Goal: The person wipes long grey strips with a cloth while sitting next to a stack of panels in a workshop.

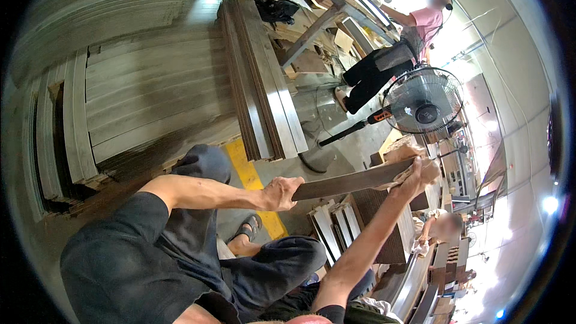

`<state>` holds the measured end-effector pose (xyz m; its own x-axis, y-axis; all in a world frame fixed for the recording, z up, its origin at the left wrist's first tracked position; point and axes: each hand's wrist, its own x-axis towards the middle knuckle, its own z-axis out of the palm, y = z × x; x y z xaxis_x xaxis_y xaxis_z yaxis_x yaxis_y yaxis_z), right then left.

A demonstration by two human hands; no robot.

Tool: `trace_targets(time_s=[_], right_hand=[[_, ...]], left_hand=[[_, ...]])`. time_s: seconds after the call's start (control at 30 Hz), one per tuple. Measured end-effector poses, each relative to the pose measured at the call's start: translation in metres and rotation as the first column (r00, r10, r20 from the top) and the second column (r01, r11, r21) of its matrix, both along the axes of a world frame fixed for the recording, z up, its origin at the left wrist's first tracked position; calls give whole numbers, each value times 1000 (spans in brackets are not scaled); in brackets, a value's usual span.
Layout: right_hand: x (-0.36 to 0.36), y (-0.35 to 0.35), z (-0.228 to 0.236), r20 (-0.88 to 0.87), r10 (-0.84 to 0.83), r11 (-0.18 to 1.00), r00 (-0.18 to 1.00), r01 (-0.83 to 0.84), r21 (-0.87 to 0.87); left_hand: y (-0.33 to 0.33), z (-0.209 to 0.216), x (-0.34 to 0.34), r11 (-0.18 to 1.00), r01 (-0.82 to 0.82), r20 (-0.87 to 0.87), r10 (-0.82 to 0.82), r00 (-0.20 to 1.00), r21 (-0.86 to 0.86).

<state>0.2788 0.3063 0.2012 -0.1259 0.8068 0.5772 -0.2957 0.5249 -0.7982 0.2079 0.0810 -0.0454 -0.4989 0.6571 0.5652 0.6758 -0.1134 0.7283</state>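
Observation:
My left hand [282, 194] is closed round the near left end of a long, dark brown wooden board [348, 185]. The board stretches out across the front of me, tilted slightly up to the right. At its far right end my right hand [410, 183] is closed on a crumpled tan cloth [427, 171], which lies against the board. The cloth hides that end of the board, and some of the right fingers are covered too.
Long boards [258, 78] lie stacked ahead, beside a wide stack of grey-brown planks [156, 90] on the left. More boards [336, 225] lie below the held one. A black standing fan [423, 101] and a person in pink [426, 23] are ahead right. Another person [425, 228] sits at right.

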Motion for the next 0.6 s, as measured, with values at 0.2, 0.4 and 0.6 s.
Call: trace_targets(time_s=[0.2, 0.4, 0.6], right_hand=[[-5, -110, -84, -215, 267, 933, 939, -308, -189], [31, -71, -99, -260, 378, 801, 888, -455, -389], [94, -5, -132, 870, -314, 930, 380, -58, 362]], left_hand=[[-7, -6, -5, 993, 109, 25, -109, 994, -34], [-13, 1, -1, 994, 97, 141, -89, 986, -52], [-5, -9, -22, 999, 25, 217, -20, 976, -20]])
